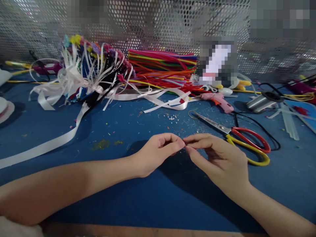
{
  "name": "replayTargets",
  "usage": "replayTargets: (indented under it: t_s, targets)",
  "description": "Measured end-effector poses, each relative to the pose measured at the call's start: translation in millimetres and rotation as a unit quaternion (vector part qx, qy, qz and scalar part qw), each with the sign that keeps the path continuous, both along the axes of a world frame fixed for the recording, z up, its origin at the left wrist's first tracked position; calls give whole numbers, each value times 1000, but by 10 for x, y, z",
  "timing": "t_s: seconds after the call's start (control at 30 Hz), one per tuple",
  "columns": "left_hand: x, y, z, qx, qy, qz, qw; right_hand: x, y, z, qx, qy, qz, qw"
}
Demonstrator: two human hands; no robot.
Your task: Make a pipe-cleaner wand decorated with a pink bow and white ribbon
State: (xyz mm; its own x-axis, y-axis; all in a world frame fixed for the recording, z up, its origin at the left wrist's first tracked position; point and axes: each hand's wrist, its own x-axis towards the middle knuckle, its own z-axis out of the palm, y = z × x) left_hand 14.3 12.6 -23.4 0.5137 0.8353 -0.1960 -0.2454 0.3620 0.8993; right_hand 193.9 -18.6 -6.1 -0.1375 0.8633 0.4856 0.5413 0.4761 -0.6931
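My left hand (161, 151) and my right hand (219, 161) meet fingertip to fingertip above the blue table mat (138, 204). Thumb and fingers are pinched together on each, and whatever lies between them is too small or hidden to make out. Just beyond the fingertips is a scatter of tiny white beads (172, 118). To the right of them, scissors (223, 127) with one red and one yellow handle lie partly opened, close behind my right hand. A thin ring-shaped loop (193, 114) touches the scissors' tip.
At the back lie bundled pipe cleaners (163, 67), a heap of ribboned flower pieces (91, 69) and loose white ribbon (59, 141). A pink glue gun (219, 100), a wire spool (263, 102) and clear glue sticks (288, 121) lie at right. Behind stands a perforated metal screen (153, 23).
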Motion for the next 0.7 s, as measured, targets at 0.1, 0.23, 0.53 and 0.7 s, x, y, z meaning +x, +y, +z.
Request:
replayTargets:
  t_s: [0.1, 0.23, 0.53, 0.7]
  targets:
    - [-9, -11, -5, 31, 12, 17, 999, -1, 4, 46, 50, -46, -14, 998]
    - [-14, -20, 13, 62, 21, 7, 998, -12, 9, 107, 80, -70, 24, 994]
    - [-59, -51, 13, 139, 12, 128, 982, 75, 77, 59, 24, -104, -90, 990]
    - [-100, -81, 3, 193, -26, 86, 977, 161, 159, 53, -47, 85, -130, 987]
